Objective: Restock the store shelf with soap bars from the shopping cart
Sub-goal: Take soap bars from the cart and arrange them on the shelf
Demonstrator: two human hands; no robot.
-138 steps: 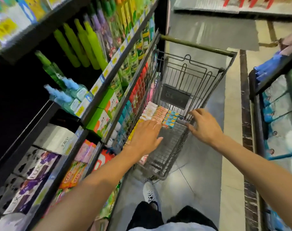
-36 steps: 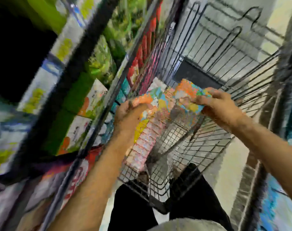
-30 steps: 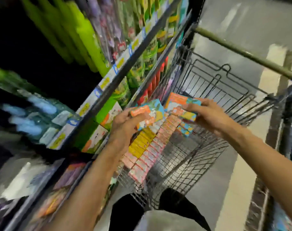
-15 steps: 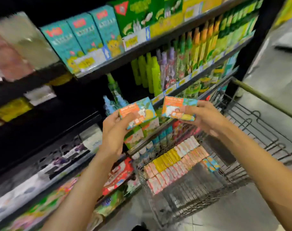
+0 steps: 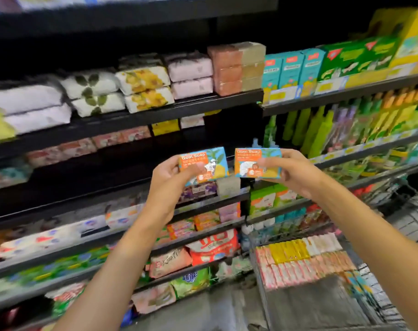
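Observation:
My left hand (image 5: 171, 177) grips an orange-and-blue soap box (image 5: 209, 163) marked "Goat Soap", thumb across its front. My right hand (image 5: 292, 173) pinches a second soap box of the same kind (image 5: 251, 163) just to the right of it. Both boxes are raised side by side in front of the dark store shelf (image 5: 122, 185), at the level of a shadowed tier. The wire shopping cart (image 5: 322, 304) stands at the lower right, with rows of pink, yellow and white soap bars (image 5: 301, 259) packed along its near side.
Wrapped soap packs and stacked boxes fill the upper shelf tier (image 5: 143, 87). Green and yellow bottles (image 5: 322, 132) line the shelves on the right. Lower tiers hold bagged and boxed goods (image 5: 203, 249). Grey floor (image 5: 227, 311) shows between shelf and cart.
Both hands took a soap box each out of the cart and lifted them up. My view swung from the cart up and left toward the shelves.

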